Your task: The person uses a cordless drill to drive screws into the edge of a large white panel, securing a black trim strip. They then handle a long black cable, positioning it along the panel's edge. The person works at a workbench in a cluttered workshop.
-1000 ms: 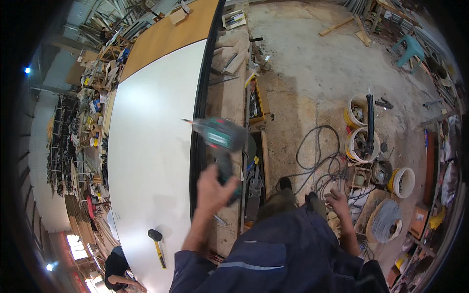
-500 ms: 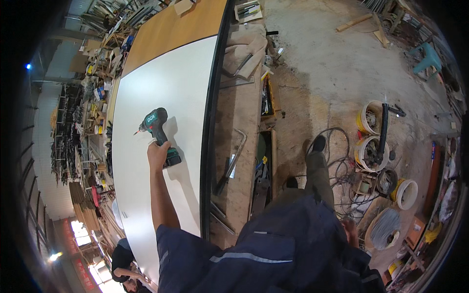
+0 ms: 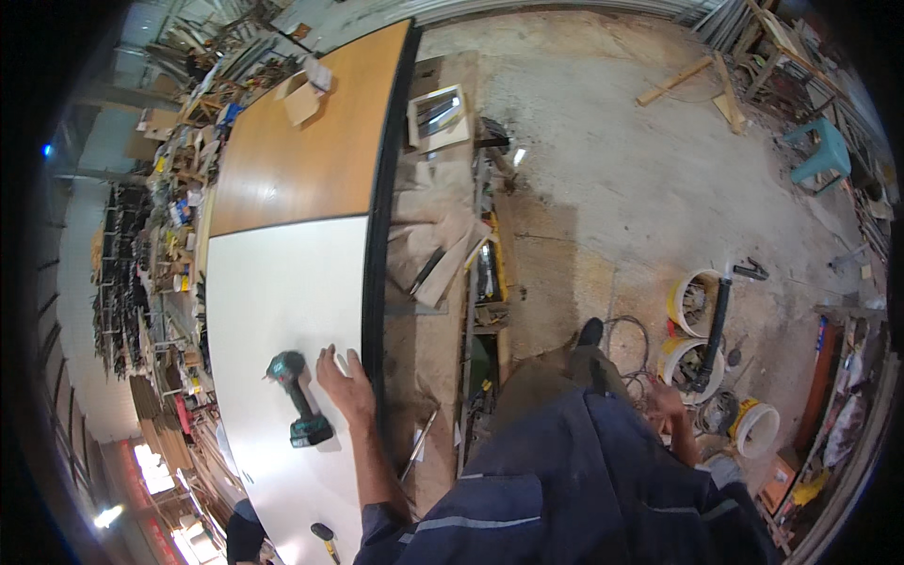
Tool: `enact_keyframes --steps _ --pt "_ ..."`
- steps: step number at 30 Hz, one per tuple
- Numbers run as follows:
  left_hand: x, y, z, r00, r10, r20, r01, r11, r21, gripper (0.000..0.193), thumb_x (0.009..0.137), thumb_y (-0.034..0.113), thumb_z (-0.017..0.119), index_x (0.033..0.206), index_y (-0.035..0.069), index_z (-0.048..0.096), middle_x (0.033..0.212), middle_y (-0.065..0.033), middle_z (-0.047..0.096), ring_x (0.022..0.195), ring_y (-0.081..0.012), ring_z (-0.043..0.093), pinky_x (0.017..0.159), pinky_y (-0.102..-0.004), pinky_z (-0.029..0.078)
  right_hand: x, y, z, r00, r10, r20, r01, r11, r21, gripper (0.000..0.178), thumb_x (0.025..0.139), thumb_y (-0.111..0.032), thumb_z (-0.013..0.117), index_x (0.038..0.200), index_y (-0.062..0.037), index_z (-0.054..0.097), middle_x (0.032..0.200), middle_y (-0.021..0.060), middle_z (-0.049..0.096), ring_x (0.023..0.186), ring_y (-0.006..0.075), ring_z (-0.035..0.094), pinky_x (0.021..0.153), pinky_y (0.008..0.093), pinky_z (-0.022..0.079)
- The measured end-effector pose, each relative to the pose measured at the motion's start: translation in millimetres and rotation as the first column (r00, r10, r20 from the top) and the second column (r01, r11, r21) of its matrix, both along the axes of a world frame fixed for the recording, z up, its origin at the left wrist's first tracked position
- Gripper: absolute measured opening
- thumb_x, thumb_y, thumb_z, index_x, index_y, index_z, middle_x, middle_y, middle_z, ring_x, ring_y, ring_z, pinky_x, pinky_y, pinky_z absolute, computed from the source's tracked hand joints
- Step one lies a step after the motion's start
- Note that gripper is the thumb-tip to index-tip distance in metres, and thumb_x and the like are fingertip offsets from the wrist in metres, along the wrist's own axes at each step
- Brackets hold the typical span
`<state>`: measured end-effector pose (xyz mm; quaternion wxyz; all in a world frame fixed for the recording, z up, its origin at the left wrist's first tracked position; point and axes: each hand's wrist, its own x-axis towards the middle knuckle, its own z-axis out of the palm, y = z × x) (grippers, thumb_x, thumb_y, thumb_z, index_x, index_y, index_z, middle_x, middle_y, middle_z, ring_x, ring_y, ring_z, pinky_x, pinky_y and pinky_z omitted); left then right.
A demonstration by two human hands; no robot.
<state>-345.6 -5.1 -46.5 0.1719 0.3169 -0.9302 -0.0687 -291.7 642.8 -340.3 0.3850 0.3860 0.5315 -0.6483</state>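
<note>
A dark green cordless drill (image 3: 299, 400) lies on its side on the white panel (image 3: 273, 282). Just right of it is my left hand (image 3: 347, 384), its fingers apart and nothing in them. Whether that hand touches the panel is hard to tell. My right hand (image 3: 665, 403) hangs at my right side above the floor; motion smears its fingers. Near the panel's lower end rests a tool with a black and yellow handle (image 3: 325, 537).
A wood-coloured panel (image 3: 301, 169) with an open cardboard box (image 3: 301, 99) adjoins the white one. Beside the black edge (image 3: 377, 235) runs a cluttered wooden bench (image 3: 419, 348). Several buckets (image 3: 692, 367) and cables stand right of my legs. Farther off is a teal stool (image 3: 821, 151).
My left hand has let go of the drill, which now lies on the panel, and has drawn away to the right. The view has shifted along the panels, and I have moved forward.
</note>
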Motion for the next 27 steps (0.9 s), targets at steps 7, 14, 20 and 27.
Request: enact_keyframes --steps 7,14,20,27 --pt "-162 50 -2 0.99 -0.052 -0.128 0.074 0.982 0.176 0.044 0.102 0.024 0.06 0.133 -0.007 0.057 0.138 -0.0255 0.055 0.132 -0.0398 0.049 0.112 -0.0462 0.038 -246 -10 53 0.944 0.22 -0.244 -0.148 0.948 0.283 0.03 0.09 -0.015 0.065 0.116 -0.0001 0.058 0.095 0.0125 0.07 0.076 0.018 0.067 0.063 0.0297 0.053" --pt "-409 45 -7 0.944 -0.186 -0.274 0.255 0.936 0.241 0.039 0.101 0.022 0.061 0.127 -0.008 0.061 0.132 -0.0246 0.061 0.124 -0.0376 0.057 0.107 -0.0444 0.043 -382 -20 31 0.97 -0.019 -0.243 0.061 0.984 0.169 0.047 0.091 -0.016 0.067 0.132 0.005 0.055 0.096 0.0115 0.071 0.076 0.02 0.071 0.062 0.031 0.056" --pt "-590 33 7 0.921 -0.277 -0.272 0.352 0.893 0.281 0.04 0.101 0.024 0.062 0.126 -0.008 0.062 0.126 -0.0251 0.065 0.119 -0.0375 0.061 0.102 -0.0434 0.046 -417 -33 24 0.896 0.434 -0.09 -0.356 0.826 0.437 0.035 0.096 -0.023 0.064 0.124 -0.0021 0.062 0.105 0.0114 0.071 0.087 0.0261 0.071 0.075 0.0416 0.058" --pt "-726 10 -3 0.932 -0.203 -0.299 0.301 0.895 0.329 0.039 0.1 0.023 0.063 0.124 -0.008 0.063 0.125 -0.0256 0.065 0.118 -0.0393 0.061 0.102 -0.0452 0.046 -491 -37 0 0.76 0.581 -0.29 -0.288 0.702 0.651 0.021 0.095 -0.016 0.057 0.099 -0.002 0.072 0.106 0.016 0.071 0.099 0.0337 0.069 0.084 0.0396 0.054"
